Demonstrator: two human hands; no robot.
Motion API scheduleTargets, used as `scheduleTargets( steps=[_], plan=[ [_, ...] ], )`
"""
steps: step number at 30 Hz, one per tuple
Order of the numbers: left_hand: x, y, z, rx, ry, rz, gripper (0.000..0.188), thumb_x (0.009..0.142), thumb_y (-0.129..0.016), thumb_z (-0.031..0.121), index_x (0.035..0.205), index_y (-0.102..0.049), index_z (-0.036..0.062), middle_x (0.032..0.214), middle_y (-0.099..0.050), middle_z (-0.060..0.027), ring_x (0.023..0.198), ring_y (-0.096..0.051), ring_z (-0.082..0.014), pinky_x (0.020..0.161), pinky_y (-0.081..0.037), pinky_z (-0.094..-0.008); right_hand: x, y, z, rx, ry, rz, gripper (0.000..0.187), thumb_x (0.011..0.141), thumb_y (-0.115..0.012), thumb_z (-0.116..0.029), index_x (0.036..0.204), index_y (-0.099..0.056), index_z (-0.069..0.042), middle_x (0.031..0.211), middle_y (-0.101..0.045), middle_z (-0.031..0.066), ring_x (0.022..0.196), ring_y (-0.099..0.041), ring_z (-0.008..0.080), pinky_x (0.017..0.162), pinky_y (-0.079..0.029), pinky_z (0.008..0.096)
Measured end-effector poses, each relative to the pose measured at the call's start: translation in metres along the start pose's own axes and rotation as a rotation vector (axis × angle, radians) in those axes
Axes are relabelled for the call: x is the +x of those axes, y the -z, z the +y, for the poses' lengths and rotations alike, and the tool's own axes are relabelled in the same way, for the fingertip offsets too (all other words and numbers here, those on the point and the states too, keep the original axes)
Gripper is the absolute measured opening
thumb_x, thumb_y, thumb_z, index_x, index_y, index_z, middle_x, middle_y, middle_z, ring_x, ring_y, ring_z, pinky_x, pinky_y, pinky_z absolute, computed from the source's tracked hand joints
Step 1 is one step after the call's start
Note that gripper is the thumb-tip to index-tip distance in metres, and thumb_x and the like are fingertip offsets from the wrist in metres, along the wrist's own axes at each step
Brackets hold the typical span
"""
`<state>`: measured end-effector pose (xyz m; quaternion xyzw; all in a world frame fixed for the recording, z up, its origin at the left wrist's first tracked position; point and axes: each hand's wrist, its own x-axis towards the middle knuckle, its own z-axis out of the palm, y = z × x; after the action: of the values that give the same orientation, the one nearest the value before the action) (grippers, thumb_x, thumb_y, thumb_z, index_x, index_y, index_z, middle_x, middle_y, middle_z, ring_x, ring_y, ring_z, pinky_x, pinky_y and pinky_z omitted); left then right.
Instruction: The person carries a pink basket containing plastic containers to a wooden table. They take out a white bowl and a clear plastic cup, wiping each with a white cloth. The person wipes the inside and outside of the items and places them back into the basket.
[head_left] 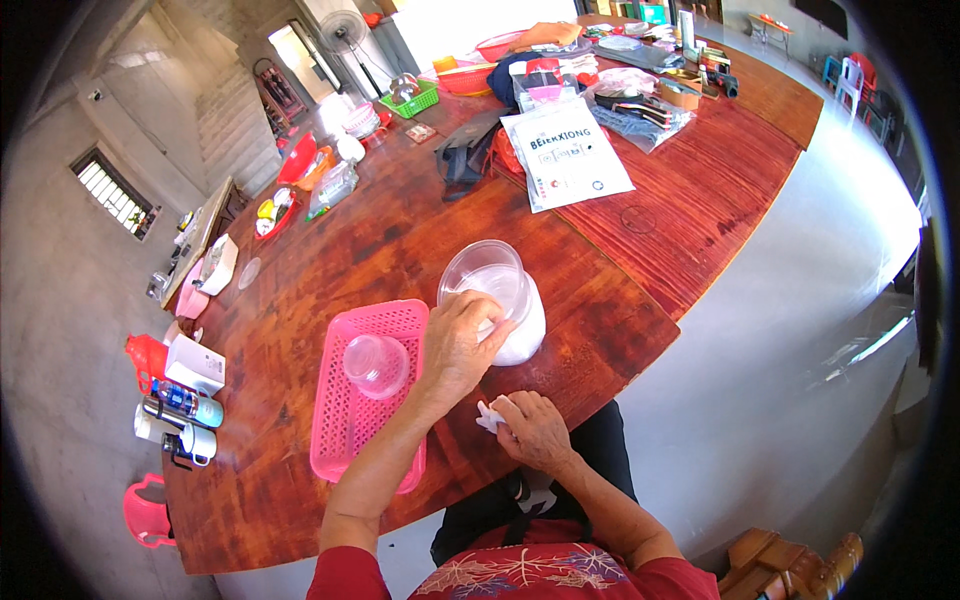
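My left hand (465, 340) reaches over the near part of the table, its fingers closed on the side of a clear round plastic cup (482, 258). The cup is tilted above and partly in front of a white cylindrical thing (528, 335); whether the two touch, I cannot tell. Close to the table's front edge, my right hand (537, 430) pinches a crumpled white tissue (490, 416). To the left of my left forearm lies a pink perforated plastic basket (335, 400). Inside it is another clear plastic cup (376, 364). My left forearm covers part of the basket's right side.
On the left edge stand mugs, bottles and a white box (195, 364). Farther back are a red tray (277, 214), a green basket (412, 101) and a white printed bag (567, 155) beside piled cloths and packages. The reddish wooden table (640, 330) ends close on my right.
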<state>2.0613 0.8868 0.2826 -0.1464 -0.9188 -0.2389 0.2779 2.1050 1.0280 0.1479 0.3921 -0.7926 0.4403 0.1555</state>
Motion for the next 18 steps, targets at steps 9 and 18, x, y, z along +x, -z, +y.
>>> scheduleTargets(
  steps=[9, 18],
  plan=[
    [-0.032, 0.05, 0.013, -0.657, 0.366, 0.269, 0.004, 0.094, -0.054, 0.006, 0.097, -0.052, 0.0038, 0.111, -0.062, -0.0088, 0.093, -0.056, -0.0108, 0.082, -0.047, -0.0279, -0.003, -0.001, 0.005, 0.141, 0.0, 0.101, 0.032, 0.072, -0.064, -0.007, 0.104, -0.059, -0.004, 0.093, -0.06, 0.0121, 0.082, -0.059, 0.0317, 0.074, -0.049, 0.0399],
    [-0.105, 0.042, 0.033, -0.919, 0.457, 0.32, 0.006, 0.096, -0.051, 0.007, 0.1, -0.047, 0.005, 0.113, -0.063, -0.0124, 0.099, -0.058, -0.0124, 0.085, -0.045, -0.0264, 0.065, 0.074, -0.085, 0.266, 0.186, 0.44, 0.033, 0.069, -0.066, -0.001, 0.101, -0.06, 0.0, 0.102, -0.057, 0.0172, 0.089, -0.057, 0.0309, 0.073, -0.047, 0.0392]
  ],
)
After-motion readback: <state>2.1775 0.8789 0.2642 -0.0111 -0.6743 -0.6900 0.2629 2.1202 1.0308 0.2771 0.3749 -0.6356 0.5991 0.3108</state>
